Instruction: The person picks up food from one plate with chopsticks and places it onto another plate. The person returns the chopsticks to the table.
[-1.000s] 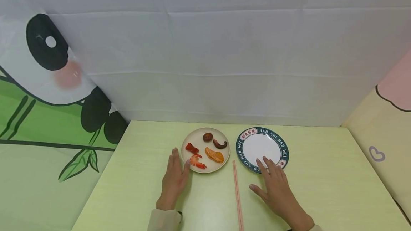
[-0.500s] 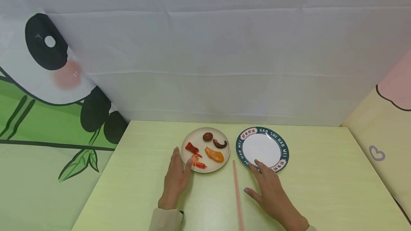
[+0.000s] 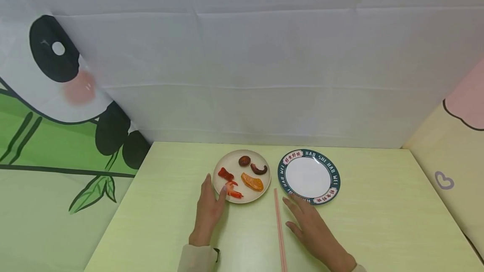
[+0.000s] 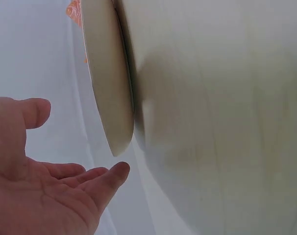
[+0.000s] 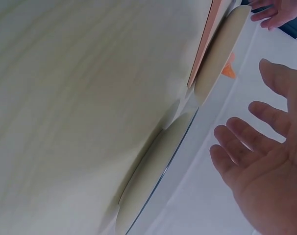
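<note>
My left hand (image 3: pixel 208 211) is beside the left edge of a beige plate (image 3: pixel 230 160), fingers extended and thumb over the near rim. In the left wrist view a fingertip lies close to the plate's edge; contact cannot be told. On the plate lie an orange striped slice (image 3: pixel 252 182), a red-and-white shrimp-like piece (image 3: pixel 235 192), a red piece (image 3: pixel 225 174), a brown mushroom-like cap (image 3: pixel 244 161) and a dark curved piece (image 3: pixel 259 170). My right hand (image 3: pixel 314 230), fingers loosely spread and holding nothing, hovers between pink chopsticks (image 3: pixel 280 230) and the near rim of a blue-rimmed plate (image 3: pixel 334 175).
The pale yellow-green table (image 3: pixel 382 209) extends beyond both hands. A white cloth backdrop (image 3: pixel 264 74) rises behind its far edge. Printed panels stand at both sides, with a cartoon face (image 3: pixel 56 49) on the left and a small heart (image 3: pixel 444 181) on the right.
My right hand has moved left and toward me, from over the blue-rimmed plate's near rim to nearer the chopsticks. The left hand has shifted slightly right. Plates and food stay put.
</note>
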A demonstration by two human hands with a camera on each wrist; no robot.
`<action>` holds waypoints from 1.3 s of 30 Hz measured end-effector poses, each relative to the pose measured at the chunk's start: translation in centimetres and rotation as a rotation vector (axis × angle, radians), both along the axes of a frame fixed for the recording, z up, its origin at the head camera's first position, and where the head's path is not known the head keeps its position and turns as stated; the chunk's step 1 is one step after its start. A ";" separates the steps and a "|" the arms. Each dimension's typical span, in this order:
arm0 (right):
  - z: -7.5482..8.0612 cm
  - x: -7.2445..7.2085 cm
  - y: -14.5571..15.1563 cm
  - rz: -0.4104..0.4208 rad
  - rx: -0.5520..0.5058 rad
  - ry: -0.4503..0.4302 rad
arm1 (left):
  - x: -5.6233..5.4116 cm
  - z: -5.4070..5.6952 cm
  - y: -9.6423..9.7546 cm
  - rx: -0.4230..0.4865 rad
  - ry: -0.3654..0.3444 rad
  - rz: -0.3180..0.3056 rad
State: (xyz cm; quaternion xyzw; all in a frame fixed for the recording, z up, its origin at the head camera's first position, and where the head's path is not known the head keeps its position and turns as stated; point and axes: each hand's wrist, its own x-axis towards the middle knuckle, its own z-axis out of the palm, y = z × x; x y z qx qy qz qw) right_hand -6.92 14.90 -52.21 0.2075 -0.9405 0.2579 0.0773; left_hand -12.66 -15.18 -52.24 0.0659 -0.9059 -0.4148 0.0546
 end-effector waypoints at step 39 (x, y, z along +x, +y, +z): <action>-0.7 -1.0 -1.5 0.138 0.060 -0.026 | -1.6 -0.4 0.1 0.297 -0.046 0.169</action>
